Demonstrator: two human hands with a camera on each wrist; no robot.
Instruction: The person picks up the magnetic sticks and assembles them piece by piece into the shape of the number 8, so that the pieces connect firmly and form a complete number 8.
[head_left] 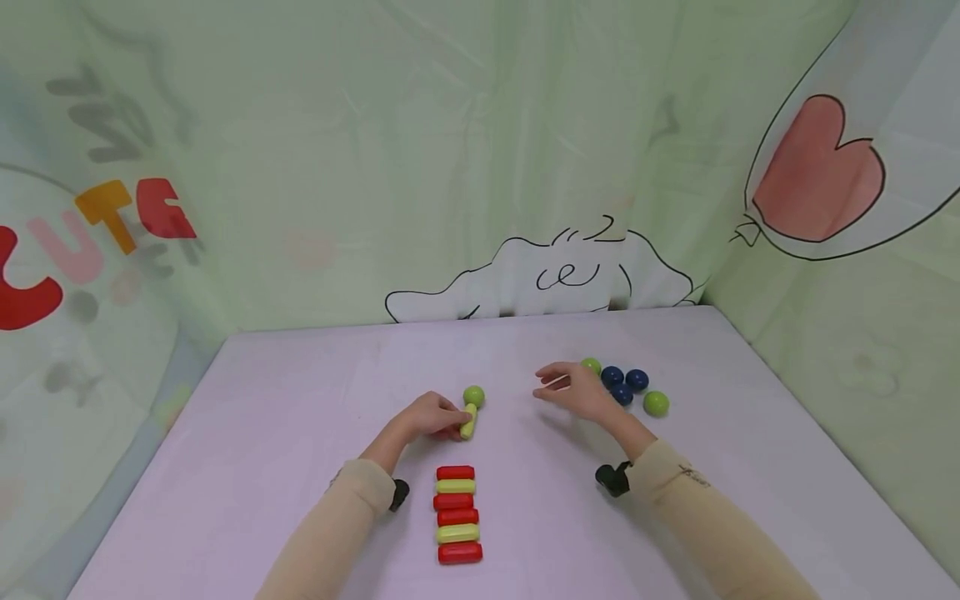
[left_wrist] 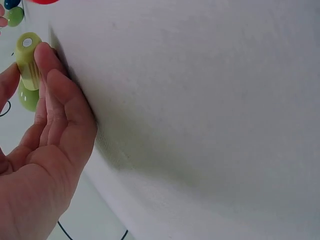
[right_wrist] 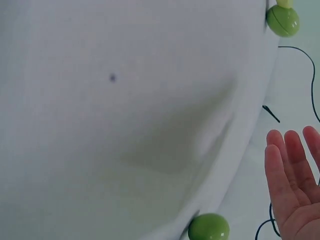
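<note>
My left hand (head_left: 429, 414) pinches a short yellow rod-shaped piece (head_left: 468, 422) between thumb and fingers, over the middle of the table. In the left wrist view the rod (left_wrist: 29, 62) is ridged and has a pale round spot on its end. A light green ball (head_left: 473, 396) sits at the rod's far end; whether the two are joined, I cannot tell. To the right, my right hand (head_left: 579, 392) hovers with relaxed fingers and holds nothing. It is nearest a green ball (head_left: 591, 366), partly hidden behind it, and several dark blue balls (head_left: 637, 381).
A column of red rods (head_left: 455, 502) and yellow rods (head_left: 457, 532) lies on the table (head_left: 300, 417) between the forearms. Another green ball (head_left: 656, 404) rests right of the blue ones. Printed fabric (head_left: 337, 167) hangs around the table's back and sides.
</note>
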